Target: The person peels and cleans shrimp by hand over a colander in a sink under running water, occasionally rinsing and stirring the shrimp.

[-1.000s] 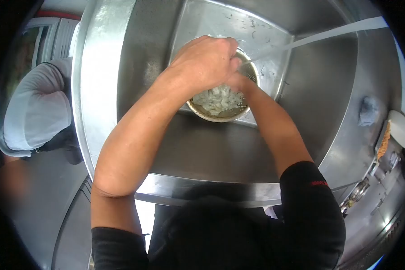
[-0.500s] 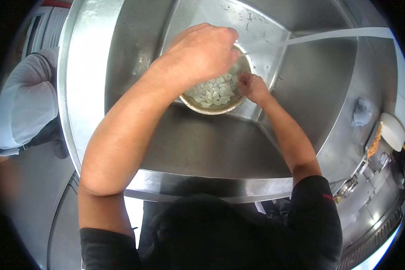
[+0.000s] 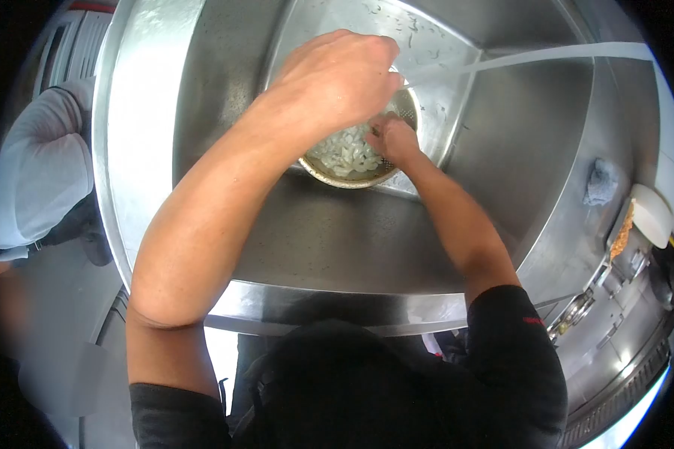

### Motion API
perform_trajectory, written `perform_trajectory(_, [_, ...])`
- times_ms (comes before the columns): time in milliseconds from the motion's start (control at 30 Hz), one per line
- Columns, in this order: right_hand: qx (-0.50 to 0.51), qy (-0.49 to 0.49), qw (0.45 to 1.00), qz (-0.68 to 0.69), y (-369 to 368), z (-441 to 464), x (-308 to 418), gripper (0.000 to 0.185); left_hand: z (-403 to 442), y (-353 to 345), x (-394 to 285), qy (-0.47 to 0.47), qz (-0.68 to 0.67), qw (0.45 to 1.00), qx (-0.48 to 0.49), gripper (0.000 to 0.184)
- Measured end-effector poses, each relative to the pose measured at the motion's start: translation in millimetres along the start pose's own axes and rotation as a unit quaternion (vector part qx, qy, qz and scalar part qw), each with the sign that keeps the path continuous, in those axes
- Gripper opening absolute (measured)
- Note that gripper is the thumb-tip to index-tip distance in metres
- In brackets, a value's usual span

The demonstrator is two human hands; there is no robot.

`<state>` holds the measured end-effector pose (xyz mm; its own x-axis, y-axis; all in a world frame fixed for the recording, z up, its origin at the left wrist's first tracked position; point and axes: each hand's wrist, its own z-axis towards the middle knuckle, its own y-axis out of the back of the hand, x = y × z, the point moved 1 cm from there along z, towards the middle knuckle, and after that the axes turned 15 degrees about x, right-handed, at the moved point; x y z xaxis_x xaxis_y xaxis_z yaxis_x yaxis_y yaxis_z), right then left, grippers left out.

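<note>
A round metal colander [image 3: 407, 105] sits in the steel sink, wet pale translucent pieces [image 3: 343, 156] heaped in it; they look like cut onion or garlic. My left hand [image 3: 344, 75] is closed above its far left side, hiding that part of the rim. What those fingers grip is out of sight. At the right side of the bowl, my right hand [image 3: 395, 141] reaches in with fingers curled against the pieces. Whether anything is pinched there is hidden. A white strip or hose [image 3: 547, 57] runs from the right toward my left hand, blurring to translucent near it.
The deep sink [image 3: 337, 247] has high steel walls and a front rim [image 3: 352, 305]. Dark scraps stick to its far floor. On the right stand a grey cloth [image 3: 600, 182], a white dish [image 3: 650, 215] and orange-brown food [image 3: 622, 230]. A person in white [image 3: 49, 168] is at left.
My right hand has moved left, from the colander's right rim further in over the pieces, baring the perforated right wall. My left hand has stayed nearly in place.
</note>
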<state>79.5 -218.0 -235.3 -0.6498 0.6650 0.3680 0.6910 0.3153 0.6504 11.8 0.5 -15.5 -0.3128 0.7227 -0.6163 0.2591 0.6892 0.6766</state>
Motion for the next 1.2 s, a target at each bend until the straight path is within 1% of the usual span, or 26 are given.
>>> perform_trajectory(33, [-0.008,-0.017,1.0,-0.02,-4,4,2,0.024,1,-1,0,-0.001,-0.002,1.0,0.0,0.026])
perform_trajectory(133, [0.003,0.011,1.0,0.002,-4,15,5,0.025,0,-1,1,0.003,-0.005,1.0,0.007,0.026])
perform_trajectory(167, [0.021,-0.013,0.996,0.088,-4,15,3,0.026,-1,0,3,0.002,-0.007,1.0,0.006,0.026])
perform_trajectory(200, [0.038,-0.037,0.984,0.173,15,4,16,0.027,-1,1,4,-0.001,-0.008,1.0,0.005,0.026])
perform_trajectory(233, [0.053,-0.062,0.963,0.256,29,-8,26,0.028,-1,2,4,-0.006,-0.009,1.0,0.004,0.026])
perform_trajectory(333, [-0.02,0.041,0.901,0.431,54,-32,43,0.03,2,2,6,-0.002,-0.009,0.999,0.036,0.026])
perform_trajectory(433, [-0.06,0.028,0.85,0.523,103,-75,83,0.025,-5,7,1,0.005,-0.063,0.993,0.099,0.028])
perform_trajectory(533, [-0.109,0.059,0.796,0.592,121,-95,98,0.02,-8,8,-3,-0.034,-0.118,0.983,0.139,0.031])
perform_trajectory(633, [-0.144,0.058,0.776,0.611,131,-107,106,0.015,-6,8,-6,-0.076,-0.18,0.969,0.151,0.033])
perform_trajectory(667, [-0.147,0.056,0.778,0.608,135,-110,109,0.017,-5,7,-5,-0.095,-0.199,0.964,0.149,0.035])
perform_trajectory(767, [-0.165,0.137,0.85,0.48,133,-108,95,0.026,-9,5,-11,-0.11,-0.167,0.976,0.083,0.033])
perform_trajectory(867, [-0.146,0.161,0.834,0.507,136,-109,95,0.027,-7,4,-11,-0.132,-0.19,0.972,0.04,0.029])
perform_trajectory(967, [-0.173,0.183,0.891,0.378,133,-108,87,0.021,-8,-3,-16,-0.117,-0.182,0.976,0.009,0.024])
perform_trajectory(1067, [-0.182,0.152,0.88,0.412,138,-112,89,0.018,-11,0,-22,-0.103,-0.185,0.977,-0.01,0.023])
perform_trajectory(1167, [-0.181,0.133,0.853,0.471,140,-112,88,0.015,-11,-1,-23,-0.096,-0.167,0.981,-0.031,0.022])
perform_trajectory(1200, [-0.182,0.121,0.853,0.475,141,-113,91,0.014,-10,-4,-21,-0.112,-0.167,0.979,-0.036,0.022])
